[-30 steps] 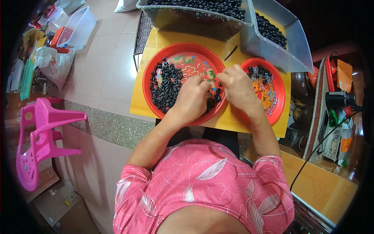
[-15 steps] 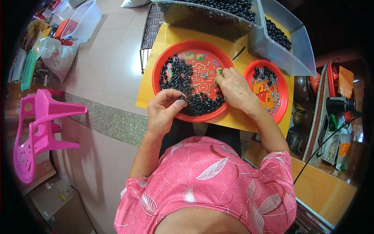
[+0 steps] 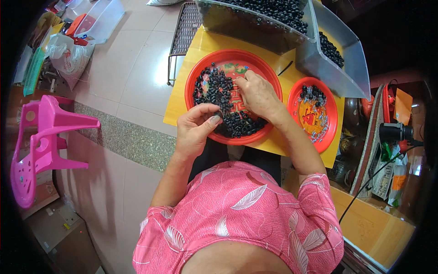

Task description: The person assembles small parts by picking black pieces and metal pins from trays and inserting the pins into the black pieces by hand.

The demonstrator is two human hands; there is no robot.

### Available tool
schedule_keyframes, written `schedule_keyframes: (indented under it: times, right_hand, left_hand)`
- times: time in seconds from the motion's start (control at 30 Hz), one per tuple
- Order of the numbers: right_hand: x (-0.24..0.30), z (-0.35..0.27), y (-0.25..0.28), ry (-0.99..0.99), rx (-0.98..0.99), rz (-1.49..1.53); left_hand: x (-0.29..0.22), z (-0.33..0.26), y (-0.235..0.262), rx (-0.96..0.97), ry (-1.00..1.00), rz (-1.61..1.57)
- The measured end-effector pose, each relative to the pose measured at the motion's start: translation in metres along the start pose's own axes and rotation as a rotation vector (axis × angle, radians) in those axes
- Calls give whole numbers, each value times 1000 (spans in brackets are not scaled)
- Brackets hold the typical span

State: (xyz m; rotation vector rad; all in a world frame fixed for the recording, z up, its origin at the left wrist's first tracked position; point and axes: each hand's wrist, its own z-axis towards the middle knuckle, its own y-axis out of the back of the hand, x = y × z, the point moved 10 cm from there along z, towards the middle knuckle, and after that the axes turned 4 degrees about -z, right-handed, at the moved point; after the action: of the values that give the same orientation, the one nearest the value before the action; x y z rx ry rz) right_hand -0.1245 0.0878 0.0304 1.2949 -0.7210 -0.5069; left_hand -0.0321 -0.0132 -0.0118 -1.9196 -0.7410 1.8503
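Note:
A large red plate (image 3: pixel 196 77) on a yellow board (image 3: pixel 180 98) holds a heap of small black rings (image 3: pixel 216 89). My left hand (image 3: pixel 196 128) is curled at the plate's near rim, with thumb and fingertips pinched on a few black rings. My right hand (image 3: pixel 258 93) rests palm down inside the plate, fingers bent on the rings near its middle. A smaller red plate (image 3: pixel 331 112) to the right carries some black rings and small clear pieces.
Two grey bins (image 3: pixel 337 73) full of black rings stand behind the plates. A wire rack (image 3: pixel 182 32) lies at the board's far left. A pink plastic chair (image 3: pixel 39 146) stands at left; bags and containers (image 3: pixel 68 50) sit on the tiled floor; cluttered shelves are at right.
My left hand has drawn back from the middle of the big plate to its near rim, pinching rings. My right hand moved left, deeper into the plate.

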Motion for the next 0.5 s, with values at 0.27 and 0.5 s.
schedule_keyframes:
  times: [0.27,0.5]
  right_hand:
    - [-2,2,-5,-25,20,-20]
    - [6,-23,30,-172,-133,703]
  left_hand:
    - [-1,1,1,-28,15,-53]
    - [2,0,-8,17,12,-71]
